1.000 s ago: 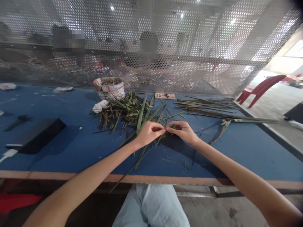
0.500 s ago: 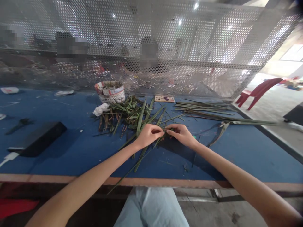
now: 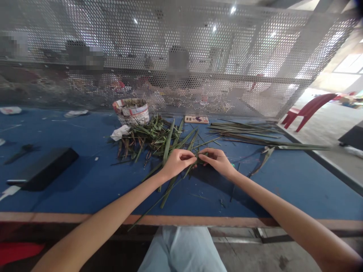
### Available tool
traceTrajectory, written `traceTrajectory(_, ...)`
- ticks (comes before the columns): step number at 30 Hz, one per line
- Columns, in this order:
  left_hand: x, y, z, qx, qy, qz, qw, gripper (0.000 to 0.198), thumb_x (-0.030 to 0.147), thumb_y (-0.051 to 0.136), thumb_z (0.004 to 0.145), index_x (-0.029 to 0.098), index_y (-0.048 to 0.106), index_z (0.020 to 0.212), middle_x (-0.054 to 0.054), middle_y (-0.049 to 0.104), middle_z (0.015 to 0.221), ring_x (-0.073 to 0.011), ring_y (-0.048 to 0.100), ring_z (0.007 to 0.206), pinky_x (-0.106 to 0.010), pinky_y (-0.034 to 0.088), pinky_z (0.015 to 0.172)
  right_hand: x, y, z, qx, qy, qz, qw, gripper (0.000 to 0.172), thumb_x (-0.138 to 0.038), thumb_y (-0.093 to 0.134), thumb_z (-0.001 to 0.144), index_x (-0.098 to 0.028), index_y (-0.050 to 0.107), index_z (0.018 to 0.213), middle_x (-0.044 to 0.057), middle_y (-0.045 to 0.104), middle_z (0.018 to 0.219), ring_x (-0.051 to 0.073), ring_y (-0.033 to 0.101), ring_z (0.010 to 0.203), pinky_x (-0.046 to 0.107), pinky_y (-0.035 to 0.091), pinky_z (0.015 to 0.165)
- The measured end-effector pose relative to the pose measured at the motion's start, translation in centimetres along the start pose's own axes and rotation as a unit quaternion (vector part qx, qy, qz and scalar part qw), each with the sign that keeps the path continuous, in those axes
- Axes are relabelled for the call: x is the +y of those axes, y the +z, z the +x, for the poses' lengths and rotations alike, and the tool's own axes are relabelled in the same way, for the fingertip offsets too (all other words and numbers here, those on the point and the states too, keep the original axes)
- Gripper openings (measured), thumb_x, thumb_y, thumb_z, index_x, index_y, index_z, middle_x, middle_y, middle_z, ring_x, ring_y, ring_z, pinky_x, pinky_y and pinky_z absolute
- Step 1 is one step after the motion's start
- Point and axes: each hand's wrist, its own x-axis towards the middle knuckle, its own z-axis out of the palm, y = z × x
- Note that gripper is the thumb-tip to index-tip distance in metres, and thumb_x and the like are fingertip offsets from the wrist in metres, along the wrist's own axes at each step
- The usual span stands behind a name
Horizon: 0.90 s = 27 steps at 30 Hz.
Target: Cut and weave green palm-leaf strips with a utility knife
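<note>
My left hand (image 3: 179, 162) and my right hand (image 3: 217, 160) meet above the blue table (image 3: 104, 189), thumbs and forefingers pinched. Between the fingertips is a small piece of green leaf strip (image 3: 200, 160), mostly hidden by the fingers, so its shape is unclear. Long green leaf strips (image 3: 168, 145) lie under and beside my left hand, some reaching toward the table's front edge. Just behind them spreads a heap of cut leaf scraps (image 3: 154, 132), green and brown.
A paper-covered tub (image 3: 132, 113) stands behind the heap, with a phone (image 3: 196, 119) to its right. More long strips (image 3: 249, 132) lie at the back right. On the left sits a black box (image 3: 48, 168) with a white cable. A perforated metal panel (image 3: 227, 68) borders the table's far side.
Both hands stay nearly in place, still pinching the leaf strip between them. The view has shifted very slightly; nothing else has visibly moved.
</note>
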Motion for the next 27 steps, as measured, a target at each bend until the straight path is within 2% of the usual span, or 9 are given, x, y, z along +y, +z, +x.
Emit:
traceTrajectory(4, 0.11, -0.04, 0.02, 0.033, 0.001, 0.026, 0.999, 0.015, 0.03, 0.064, 0.076, 0.016, 0.068, 0.077, -0.004, 0.07, 0.073, -0.0155, 0.065, 0.068, -0.023, 0.048, 0.063, 0.36, 0.09, 0.09, -0.001, -0.007, -0.003, 1.0, 0.032, -0.046, 0.07, 0.07, -0.016, 0.066, 0.082, 0.002, 0.061, 0.075, 0.012, 0.053, 0.063, 0.024, 0.049, 0.055)
traceTrajectory(8, 0.12, -0.12, 0.08, 0.033, 0.003, 0.054, 0.998, 0.018, 0.032, 0.062, 0.077, 0.015, 0.069, 0.075, -0.003, 0.069, 0.07, -0.0143, 0.062, 0.063, -0.022, 0.045, 0.058, 0.37, 0.21, 0.05, -0.001, -0.01, -0.013, 1.0, 0.032, -0.047, 0.07, 0.07, -0.016, 0.065, 0.079, 0.002, 0.06, 0.073, 0.011, 0.051, 0.061, 0.024, 0.048, 0.054)
traceTrajectory(17, 0.62, 0.72, -0.74, 0.075, 0.055, 0.053, 0.994, 0.015, 0.025, 0.06, 0.075, 0.015, 0.068, 0.068, -0.002, 0.066, 0.066, -0.0138, 0.06, 0.062, -0.021, 0.044, 0.058, -0.06, 0.64, -0.24, 0.018, 0.006, 0.012, 1.0, 0.029, -0.043, 0.074, 0.065, -0.016, 0.067, 0.073, 0.0, 0.06, 0.067, 0.01, 0.049, 0.056, 0.023, 0.044, 0.051)
traceTrajectory(23, 0.38, 0.56, -0.43, 0.068, 0.016, 0.008, 0.998, 0.012, 0.024, 0.062, 0.071, 0.015, 0.069, 0.066, -0.001, 0.066, 0.061, -0.0118, 0.058, 0.057, -0.02, 0.042, 0.054, -0.06, 0.52, -0.3, 0.027, 0.041, 0.027, 0.998, 0.028, -0.041, 0.075, 0.063, -0.015, 0.07, 0.074, 0.0, 0.062, 0.062, 0.01, 0.051, 0.054, 0.025, 0.043, 0.055)
traceTrajectory(27, 0.33, 0.41, -0.28, 0.062, 0.012, 0.009, 0.998, 0.011, 0.024, 0.063, 0.07, 0.015, 0.069, 0.066, -0.001, 0.066, 0.061, -0.0113, 0.057, 0.055, -0.02, 0.041, 0.054, -0.1, 0.51, -0.26, 0.033, 0.053, 0.035, 0.997, 0.026, -0.037, 0.075, 0.063, -0.015, 0.07, 0.074, 0.0, 0.064, 0.065, 0.01, 0.052, 0.056, 0.025, 0.043, 0.056)
